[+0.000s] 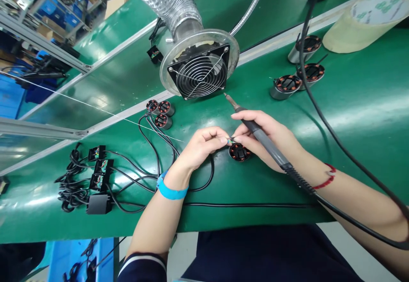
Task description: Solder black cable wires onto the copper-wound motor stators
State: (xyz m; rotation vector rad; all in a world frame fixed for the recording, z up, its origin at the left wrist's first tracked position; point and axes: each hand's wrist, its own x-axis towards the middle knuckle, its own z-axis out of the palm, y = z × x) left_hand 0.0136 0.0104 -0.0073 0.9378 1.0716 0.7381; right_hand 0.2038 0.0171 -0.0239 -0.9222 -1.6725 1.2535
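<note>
My left hand (pixel 201 145) pinches the stripped end of a black cable (pixel 204 184) just above a small motor stator with copper windings (pixel 239 151) on the green bench. My right hand (pixel 265 139) grips a grey soldering iron (pixel 255 129), its tip (pixel 226 96) pointing up and away toward the fan; its fingertips meet my left fingers at the wire ends. A blue strap circles my left wrist, a red string my right.
A fume extractor fan (pixel 200 74) on a silver duct stands just behind my hands. Three stators (pixel 161 112) lie to its left, three more (pixel 297 75) to the right. Black connector cables (pixel 96 179) pile at left. A tape roll (pixel 364 22) sits far right. Thin solder wire (pixel 96 108) crosses the bench.
</note>
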